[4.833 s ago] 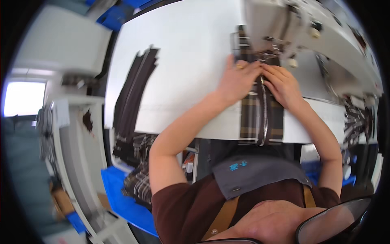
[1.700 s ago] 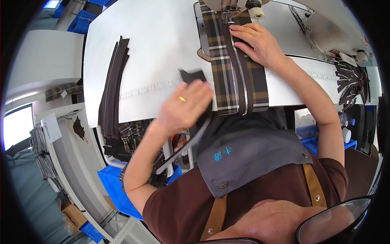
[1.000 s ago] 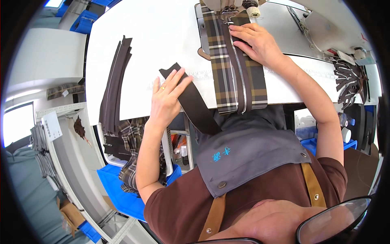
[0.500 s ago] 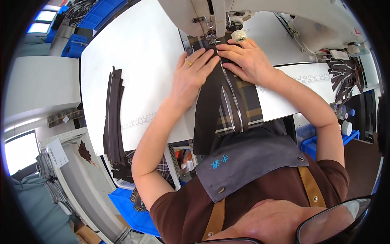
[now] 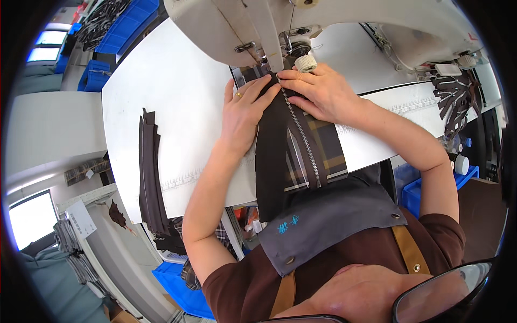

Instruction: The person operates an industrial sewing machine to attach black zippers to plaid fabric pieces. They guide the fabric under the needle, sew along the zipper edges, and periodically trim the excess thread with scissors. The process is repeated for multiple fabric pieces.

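Head view: left hand (image 5: pixel 243 110) flat, fingers spread, pressing dark brown fabric strip with metal zipper (image 5: pixel 274 156) onto plaid cloth panel (image 5: pixel 328 151); right hand (image 5: pixel 318 91) flat on far right, beneath white sewing machine (image 5: pixel 253 27). Stack of dark strips (image 5: pixel 149 172) lies left on white table (image 5: pixel 177 97).

The sewing machine (image 5: pixel 323 27) is cream-white, and the table (image 5: pixel 177 107) under it is plain white with a faint printed ruler line. The strip of fabric (image 5: pixel 272 156) under the left hand (image 5: pixel 245 110) is dark brown, almost black, with a silver-toothed zipper (image 5: pixel 301 134) running along it. Beneath it shows plaid cloth (image 5: pixel 328 151) in brown, cream and tan checks. A gold ring (image 5: pixel 238 95) sits on one left finger. The stack of strips (image 5: pixel 151 172) at the left of the table is the same dark brown. The apron (image 5: pixel 328 220) is slate grey with blue embroidery and tan straps, over a maroon shirt (image 5: pixel 247 285). The bins (image 5: pixel 116 32) are bright blue.
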{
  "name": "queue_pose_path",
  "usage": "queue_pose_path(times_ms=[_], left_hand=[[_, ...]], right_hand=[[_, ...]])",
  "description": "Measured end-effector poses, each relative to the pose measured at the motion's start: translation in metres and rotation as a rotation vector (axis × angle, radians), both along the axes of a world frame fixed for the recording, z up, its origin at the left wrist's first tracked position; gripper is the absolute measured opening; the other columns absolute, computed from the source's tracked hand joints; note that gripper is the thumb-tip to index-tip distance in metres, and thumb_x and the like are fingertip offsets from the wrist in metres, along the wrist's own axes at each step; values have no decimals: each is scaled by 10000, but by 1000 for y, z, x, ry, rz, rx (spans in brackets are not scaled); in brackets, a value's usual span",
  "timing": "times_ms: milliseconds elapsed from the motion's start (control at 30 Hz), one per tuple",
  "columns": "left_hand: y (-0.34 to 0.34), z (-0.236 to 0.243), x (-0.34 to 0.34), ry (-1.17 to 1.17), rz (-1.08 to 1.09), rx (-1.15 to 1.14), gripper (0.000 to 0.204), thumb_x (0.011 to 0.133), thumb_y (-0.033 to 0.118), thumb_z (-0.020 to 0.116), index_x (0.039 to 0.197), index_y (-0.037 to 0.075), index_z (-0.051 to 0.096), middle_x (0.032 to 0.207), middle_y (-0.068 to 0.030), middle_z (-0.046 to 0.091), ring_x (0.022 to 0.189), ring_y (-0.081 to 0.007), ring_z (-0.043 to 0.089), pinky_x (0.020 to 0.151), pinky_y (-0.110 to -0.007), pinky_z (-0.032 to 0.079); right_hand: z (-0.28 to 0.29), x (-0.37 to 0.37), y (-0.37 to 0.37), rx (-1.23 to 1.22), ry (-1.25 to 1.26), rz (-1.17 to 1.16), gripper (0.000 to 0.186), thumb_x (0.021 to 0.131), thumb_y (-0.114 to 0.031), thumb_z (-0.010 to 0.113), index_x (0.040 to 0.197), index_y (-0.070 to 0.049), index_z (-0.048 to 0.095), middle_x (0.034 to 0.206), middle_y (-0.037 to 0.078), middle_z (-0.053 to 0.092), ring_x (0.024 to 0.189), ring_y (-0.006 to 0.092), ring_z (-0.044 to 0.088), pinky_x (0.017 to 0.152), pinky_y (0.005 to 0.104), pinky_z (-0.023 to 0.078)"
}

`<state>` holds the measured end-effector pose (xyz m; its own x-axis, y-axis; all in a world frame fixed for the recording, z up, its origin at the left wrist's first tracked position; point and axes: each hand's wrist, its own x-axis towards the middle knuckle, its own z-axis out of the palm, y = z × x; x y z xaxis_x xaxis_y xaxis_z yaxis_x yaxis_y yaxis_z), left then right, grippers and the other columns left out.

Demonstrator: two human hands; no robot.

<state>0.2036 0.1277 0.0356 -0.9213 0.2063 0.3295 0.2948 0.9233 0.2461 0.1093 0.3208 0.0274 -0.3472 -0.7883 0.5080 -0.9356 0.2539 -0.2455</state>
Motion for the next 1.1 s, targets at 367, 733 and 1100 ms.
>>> queue_pose_path(times_ms=[367, 733, 1100], left_hand=[[-1, -1, -5, 12, 20, 90, 340, 793, 121, 552, 1108, 178, 665, 1194, -11, 596, 1119, -197, 532, 1076, -472, 193], [-3, 3, -2, -38, 8, 0, 390, 775, 196, 612, 1161, 149, 635, 1250, -31, 578, 1152, -203, 530, 1079, -512, 166], [3, 3, 1, 12, 29, -74, 452, 760, 138, 604, 1206, 209, 590, 1271, -27, 536, 1133, -207, 519, 1034, -622, 188]], right_hand=[[-1, -2, 1, 6, -21, 13, 332, 792, -208, 661, 1090, -75, 598, 1182, 26, 591, 973, 248, 574, 871, 375, 443], [-3, -2, 0, -12, -7, 3, 297, 772, -226, 679, 1008, -51, 637, 1133, 30, 612, 1032, 231, 528, 870, 353, 442], [-1, -3, 1, 15, -20, 13, 302, 781, -236, 673, 1008, -42, 627, 1139, 35, 610, 1031, 237, 535, 871, 360, 450]])
